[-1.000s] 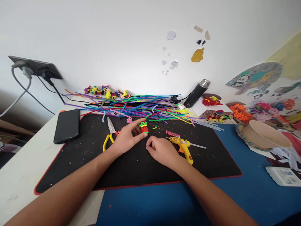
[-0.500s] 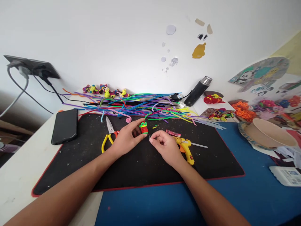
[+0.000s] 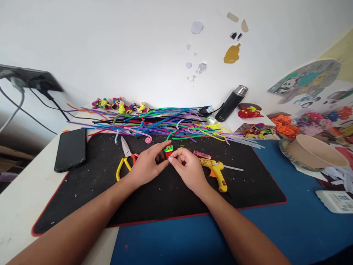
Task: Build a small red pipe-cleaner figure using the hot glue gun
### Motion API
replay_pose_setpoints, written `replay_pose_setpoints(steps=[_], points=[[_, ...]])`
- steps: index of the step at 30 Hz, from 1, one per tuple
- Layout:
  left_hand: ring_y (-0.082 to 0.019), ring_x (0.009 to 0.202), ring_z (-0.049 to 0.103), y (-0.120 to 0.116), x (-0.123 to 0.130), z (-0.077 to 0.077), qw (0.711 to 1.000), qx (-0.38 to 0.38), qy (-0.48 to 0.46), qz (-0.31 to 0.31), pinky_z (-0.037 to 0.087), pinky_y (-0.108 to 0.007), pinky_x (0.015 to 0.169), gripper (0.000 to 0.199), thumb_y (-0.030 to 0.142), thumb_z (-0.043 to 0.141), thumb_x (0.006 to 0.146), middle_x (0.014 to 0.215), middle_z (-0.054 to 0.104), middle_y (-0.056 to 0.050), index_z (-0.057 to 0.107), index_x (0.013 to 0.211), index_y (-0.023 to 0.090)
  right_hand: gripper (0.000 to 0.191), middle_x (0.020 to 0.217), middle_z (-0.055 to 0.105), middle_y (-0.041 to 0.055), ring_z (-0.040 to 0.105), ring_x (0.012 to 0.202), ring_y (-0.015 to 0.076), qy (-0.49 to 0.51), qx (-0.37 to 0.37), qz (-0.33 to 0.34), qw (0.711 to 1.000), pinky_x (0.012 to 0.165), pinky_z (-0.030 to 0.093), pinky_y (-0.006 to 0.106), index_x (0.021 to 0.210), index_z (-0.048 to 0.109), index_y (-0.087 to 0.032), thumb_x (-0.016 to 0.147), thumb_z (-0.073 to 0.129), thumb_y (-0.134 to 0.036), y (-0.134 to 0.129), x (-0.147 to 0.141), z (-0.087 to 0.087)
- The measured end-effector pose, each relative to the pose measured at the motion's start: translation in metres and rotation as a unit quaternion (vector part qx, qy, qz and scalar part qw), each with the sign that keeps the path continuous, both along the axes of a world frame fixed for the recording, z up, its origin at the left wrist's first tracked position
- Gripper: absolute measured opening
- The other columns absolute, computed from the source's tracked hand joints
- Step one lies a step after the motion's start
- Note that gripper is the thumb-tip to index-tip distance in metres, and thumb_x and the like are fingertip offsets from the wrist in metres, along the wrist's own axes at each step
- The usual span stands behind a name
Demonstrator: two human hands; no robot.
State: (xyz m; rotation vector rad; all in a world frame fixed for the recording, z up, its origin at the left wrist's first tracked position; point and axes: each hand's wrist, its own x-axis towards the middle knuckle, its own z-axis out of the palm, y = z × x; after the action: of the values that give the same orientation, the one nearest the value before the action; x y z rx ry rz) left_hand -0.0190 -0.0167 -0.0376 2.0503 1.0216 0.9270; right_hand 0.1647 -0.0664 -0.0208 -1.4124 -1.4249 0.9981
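Note:
My left hand (image 3: pixel 147 164) holds a small red, green and yellow pipe-cleaner piece (image 3: pixel 168 149) between thumb and fingers, above the black mat. Against its lower right side, the thumb and forefinger of my right hand (image 3: pixel 189 170) are pinched together. Whatever sits in that pinch is too small or too hidden to name. Scissors (image 3: pixel 126 149) with yellow and red handles lie left of my left hand, partly behind it. Right of my right hand rests a yellow glue gun (image 3: pixel 217 173) with a glue stick (image 3: pixel 234 168) sticking out of its back.
Many coloured pipe cleaners (image 3: pixel 154 123) lie along the wall. A phone (image 3: pixel 71 149) is at the left, a black flask (image 3: pixel 231 103) leans at the back. A red lighter (image 3: pixel 202 154) lies near the glue gun. Beige bowl (image 3: pixel 321 152) and orange pipe-cleaner pieces (image 3: pixel 285 125) are at the right.
My right hand has moved left, closing the gap, and its fingertips now meet the pipe-cleaner piece. My left hand keeps its hold. The view has shifted slightly.

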Motion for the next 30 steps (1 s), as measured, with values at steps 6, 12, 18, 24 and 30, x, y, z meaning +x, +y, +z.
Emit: replay_pose_setpoints(steps=[6,12,18,24,30], points=[[-0.018,0.076,0.065,-0.0006,0.0001,-0.0012,1.0,0.01,0.018,-0.005,0.054,-0.032,0.074,0.054,0.029,0.065,0.094,0.097,0.071,-0.003,0.06,0.147,0.024,0.014,0.058,0.043,-0.0093,0.04,0.052,0.0124,0.008,0.004,0.004,1.0,0.055,0.033,0.028,0.09,0.065,-0.023,0.091,0.066,-0.037,0.0017,-0.0031,0.0011],[-0.018,0.076,0.066,-0.0013,-0.0005,-0.0027,1.0,0.017,0.019,-0.013,0.054,-0.031,0.073,0.054,0.029,0.066,0.094,0.095,0.069,-0.003,0.06,0.147,0.023,0.014,0.057,0.044,-0.0097,0.041,0.052,0.0125,0.008,0.015,-0.013,1.0,0.056,0.035,0.028,0.091,0.065,-0.023,0.091,0.066,-0.036,0.0017,-0.0035,-0.0021],[-0.018,0.076,0.066,-0.0006,-0.0002,-0.0016,0.999,0.034,0.021,-0.016,0.054,-0.031,0.073,0.053,0.028,0.065,0.095,0.094,0.067,-0.002,0.059,0.147,0.023,0.015,0.056,0.045,-0.0093,0.041,0.052,0.0128,0.012,0.026,-0.025,0.999,0.055,0.033,0.029,0.09,0.067,-0.023,0.091,0.068,-0.037,0.0017,-0.0032,-0.0055],[-0.018,0.076,0.066,-0.0012,0.0004,-0.0009,0.999,0.039,0.026,-0.017,0.055,-0.031,0.073,0.052,0.03,0.065,0.096,0.093,0.068,-0.002,0.059,0.147,0.023,0.017,0.056,0.046,-0.0091,0.041,0.052,0.0127,0.013,0.025,-0.039,0.999,0.055,0.034,0.028,0.087,0.066,-0.023,0.09,0.069,-0.039,0.0018,-0.0036,-0.0049],[-0.018,0.076,0.067,-0.0026,0.0005,-0.0003,0.997,0.066,0.036,-0.019,0.057,-0.031,0.075,0.052,0.027,0.063,0.096,0.096,0.07,-0.003,0.058,0.148,0.023,0.019,0.055,0.046,-0.0092,0.042,0.051,0.0126,0.009,0.019,-0.039,0.999,0.054,0.033,0.029,0.086,0.064,-0.023,0.09,0.069,-0.04,0.0015,-0.0041,-0.0034]])
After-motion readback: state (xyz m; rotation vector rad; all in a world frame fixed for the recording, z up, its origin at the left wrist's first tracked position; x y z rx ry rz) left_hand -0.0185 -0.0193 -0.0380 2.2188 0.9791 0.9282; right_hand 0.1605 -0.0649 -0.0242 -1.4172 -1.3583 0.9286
